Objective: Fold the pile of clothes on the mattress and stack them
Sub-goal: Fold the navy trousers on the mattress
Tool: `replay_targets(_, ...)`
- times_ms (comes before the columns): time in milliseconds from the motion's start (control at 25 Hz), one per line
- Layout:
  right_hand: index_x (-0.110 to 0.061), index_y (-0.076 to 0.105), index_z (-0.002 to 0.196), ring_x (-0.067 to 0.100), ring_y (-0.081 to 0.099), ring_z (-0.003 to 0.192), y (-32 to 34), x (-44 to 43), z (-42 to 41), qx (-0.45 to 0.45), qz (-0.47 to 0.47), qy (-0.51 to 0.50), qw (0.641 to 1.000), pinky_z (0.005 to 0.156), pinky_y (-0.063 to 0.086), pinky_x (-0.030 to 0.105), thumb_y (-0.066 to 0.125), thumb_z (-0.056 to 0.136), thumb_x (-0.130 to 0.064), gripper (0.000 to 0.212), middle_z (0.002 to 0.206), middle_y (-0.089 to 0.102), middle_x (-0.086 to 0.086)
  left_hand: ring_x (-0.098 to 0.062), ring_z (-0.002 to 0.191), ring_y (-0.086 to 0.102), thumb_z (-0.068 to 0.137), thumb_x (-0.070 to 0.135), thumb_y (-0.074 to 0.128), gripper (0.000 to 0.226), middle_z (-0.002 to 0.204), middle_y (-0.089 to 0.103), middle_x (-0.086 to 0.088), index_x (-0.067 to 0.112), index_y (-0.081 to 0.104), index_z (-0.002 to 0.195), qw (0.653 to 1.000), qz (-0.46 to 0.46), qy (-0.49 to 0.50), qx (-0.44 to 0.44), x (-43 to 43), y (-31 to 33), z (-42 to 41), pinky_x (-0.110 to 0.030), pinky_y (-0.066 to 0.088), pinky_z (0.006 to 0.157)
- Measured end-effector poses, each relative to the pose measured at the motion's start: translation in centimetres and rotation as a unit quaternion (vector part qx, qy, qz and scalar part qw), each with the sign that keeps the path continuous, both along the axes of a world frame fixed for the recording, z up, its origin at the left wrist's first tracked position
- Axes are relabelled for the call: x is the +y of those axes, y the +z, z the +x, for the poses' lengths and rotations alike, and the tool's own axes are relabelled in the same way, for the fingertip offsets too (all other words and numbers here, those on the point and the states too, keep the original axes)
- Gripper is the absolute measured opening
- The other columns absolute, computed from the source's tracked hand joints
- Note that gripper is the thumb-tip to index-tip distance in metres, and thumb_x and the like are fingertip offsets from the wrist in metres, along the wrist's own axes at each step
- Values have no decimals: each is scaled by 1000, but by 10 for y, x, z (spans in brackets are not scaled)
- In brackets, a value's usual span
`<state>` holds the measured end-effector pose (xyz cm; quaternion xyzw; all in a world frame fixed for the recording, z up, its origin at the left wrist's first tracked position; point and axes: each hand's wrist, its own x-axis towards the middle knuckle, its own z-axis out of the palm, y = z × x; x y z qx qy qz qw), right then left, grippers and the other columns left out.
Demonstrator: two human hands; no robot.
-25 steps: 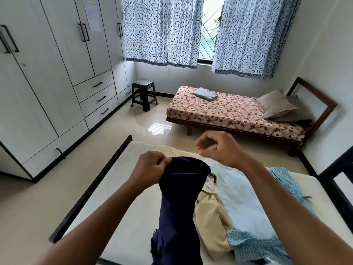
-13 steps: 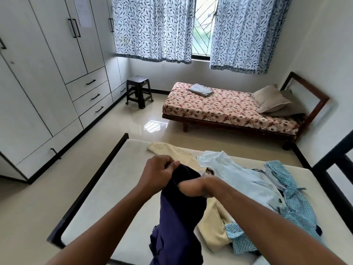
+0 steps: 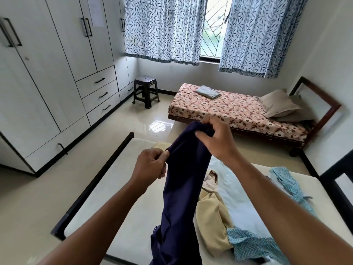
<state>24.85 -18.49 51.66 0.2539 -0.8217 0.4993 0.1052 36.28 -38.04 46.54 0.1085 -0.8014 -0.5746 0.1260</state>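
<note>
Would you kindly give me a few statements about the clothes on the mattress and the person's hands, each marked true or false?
1. Both hands hold the dark navy garment. True: the left hand pinches one edge, and the right hand has its grip on the top.
2. The navy garment lies flat on the mattress. False: it hangs lifted from the hands.
3. A cream garment lies beside the navy one. True.
4. The teal patterned garment is folded and stacked. False: it lies crumpled.
5. The black stool stands on the far bed. False: it stands on the floor by the wardrobe.
</note>
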Motion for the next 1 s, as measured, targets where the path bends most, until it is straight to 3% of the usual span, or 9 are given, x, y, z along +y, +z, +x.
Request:
replay_targets(120,-29,58,75,2,55,65,-2,-3,9,15,41,-40,998,64,41,22,82,79,-27,24,70,62,-12,-16,66,72,98,44,66,23,79,73,0,20,66,101,999,-11,37,29,2,6,-2,-39,62,61)
replay_targets(240,-25,62,73,5,58,64,5,-15,20,-68,-41,-32,996,67,49,27,85,80,-29,25,68,64,-9,-6,92,72,84,57,75,47,101,73,8,27,62,118,994,-50,-81,44,16,9,0,-26,62,71)
replay_targets(320,-19,65,83,15,64,71,15,-23,26,-141,-116,43,982,73,54,39,84,83,-27,20,75,69,-1,-4,99,70,87,46,79,42,106,73,14,27,64,122,988,-80,-118,56,30,9,-3,-25,61,78)
replay_targets(400,-15,64,99,21,68,77,23,-21,25,-183,-126,141,965,77,57,41,82,84,-25,26,84,73,4,-9,95,72,94,24,75,20,101,76,12,23,72,114,992,-57,-77,83,30,7,-13,-36,62,83)
replay_targets(560,-10,62,122,30,72,101,18,4,3,-268,71,247,929,92,57,47,85,82,-25,49,110,75,12,-18,85,75,94,-7,59,33,89,78,5,18,80,100,993,-55,-60,87,8,0,-22,-52,62,80)
replay_targets(720,-6,73,106,11,71,79,17,18,-18,-178,264,265,910,73,55,27,77,92,-11,16,92,79,9,-20,84,74,97,-7,56,42,85,77,4,27,79,94,994,-49,-64,76,-13,-5,-22,-46,64,79)
replay_targets(800,-7,74,96,6,65,65,25,19,-24,-126,179,196,956,66,49,22,70,98,-10,6,75,76,-1,-16,76,72,100,2,61,35,80,76,4,30,78,89,996,-21,-59,71,-19,-8,-24,-36,60,71)
replay_targets(880,-7,72,96,10,65,76,29,16,-24,-131,35,171,976,70,51,26,62,102,-11,13,82,73,0,-9,70,67,102,6,60,31,76,74,6,29,77,88,996,10,-63,70,-18,-7,-25,-24,52,64)
replay_targets(1000,-11,66,113,12,64,99,16,8,-19,-160,78,258,950,89,52,30,69,93,-23,23,109,71,2,-17,80,70,106,6,54,30,83,75,1,23,77,96,994,49,-78,62,-17,-7,-26,-28,55,68)
